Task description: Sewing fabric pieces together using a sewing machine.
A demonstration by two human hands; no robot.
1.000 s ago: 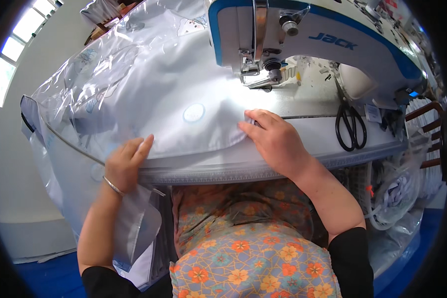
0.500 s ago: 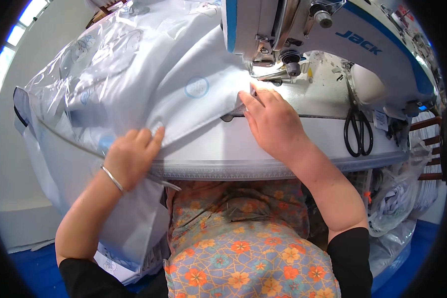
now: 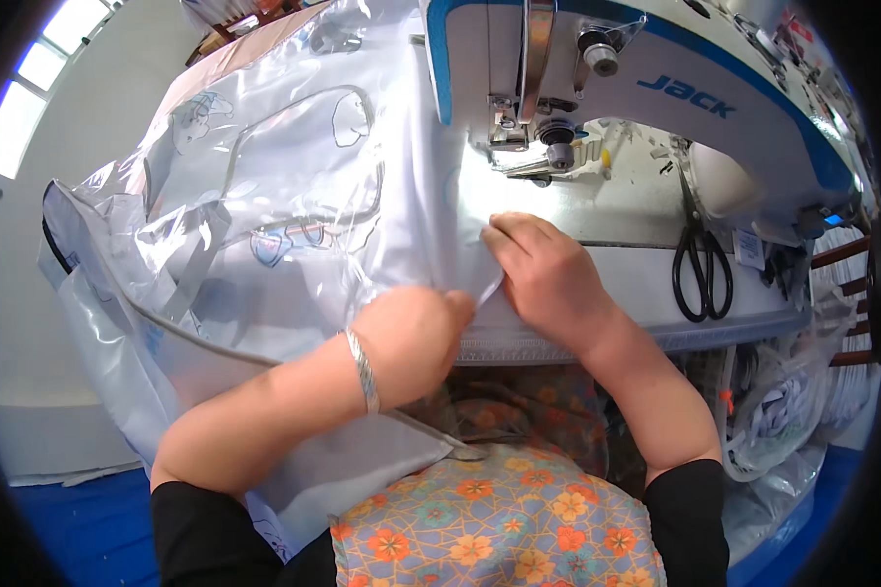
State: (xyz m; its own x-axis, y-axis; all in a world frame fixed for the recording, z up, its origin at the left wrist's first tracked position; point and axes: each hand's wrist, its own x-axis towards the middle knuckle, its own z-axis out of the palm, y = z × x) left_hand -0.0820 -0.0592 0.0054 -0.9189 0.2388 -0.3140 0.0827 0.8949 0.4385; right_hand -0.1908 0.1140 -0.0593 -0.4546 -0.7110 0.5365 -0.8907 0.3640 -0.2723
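Here, at the front edge of the sewing table [image 3: 656,293], the left hand [image 3: 416,333] and right hand [image 3: 543,274] both pinch the hem of the clear plastic cover [image 3: 294,225], just before the sewing machine [image 3: 607,88], scissors [image 3: 700,264] lying rightward.

I have one view to work from, the head camera, the left of a pair worn on the person's head. It looks steeply down and a little forward over the desk [image 3: 646,284], close enough that the left hand [image 3: 416,338] and right hand [image 3: 548,274] sit near the middle of the picture, with both forearms coming up from the lower edge. The person's own flowered lap fills the bottom. The sewing machine [image 3: 656,88] lies straight ahead at the top, very near. The lens is a wide fisheye: a dark rim rings the picture and the desk's front edge bows. A window shows far left.
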